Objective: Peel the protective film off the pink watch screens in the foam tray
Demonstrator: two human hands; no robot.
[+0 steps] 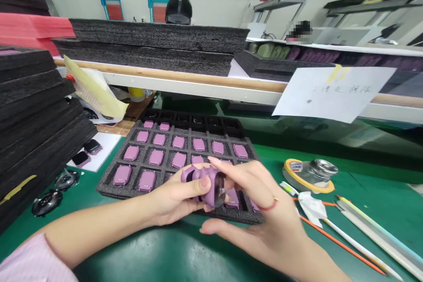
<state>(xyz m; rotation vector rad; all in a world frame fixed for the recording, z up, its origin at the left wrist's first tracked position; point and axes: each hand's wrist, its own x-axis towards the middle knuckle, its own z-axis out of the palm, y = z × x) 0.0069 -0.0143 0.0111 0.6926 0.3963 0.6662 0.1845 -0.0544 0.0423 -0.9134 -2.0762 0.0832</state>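
The left hand (172, 200) is cradling a mauve silicone watch case (201, 175) at the centre of the view, just above the near edge of a charcoal foam tray (107, 183). Its thumb is pressing against the side of the case, while its other fingers are curling underneath, mostly hidden. The right hand (254, 202) is reaching in from 4 o'clock, with its index finger stretching across the top of the case and its thumb spreading low and apart from the other fingers. Exactly which right fingertips are touching the case is hidden.

The tray's pockets are holding rows of matching mauve cases (156, 157) at 11 o'clock from the hands. At 9 o'clock, two watch bodies (87, 152) are lying on a white card (107, 150), with round black watch parts (46, 202) resting on the green mat (185, 251) nearby and stacked foam sheets (33, 114) rising beside them. At 2 o'clock, a yellow-rimmed tape roll (291, 172) is sitting around a glass jar (319, 172), and long sticks (373, 233) are lying at 3 o'clock beside a crumpled white cloth (312, 207)
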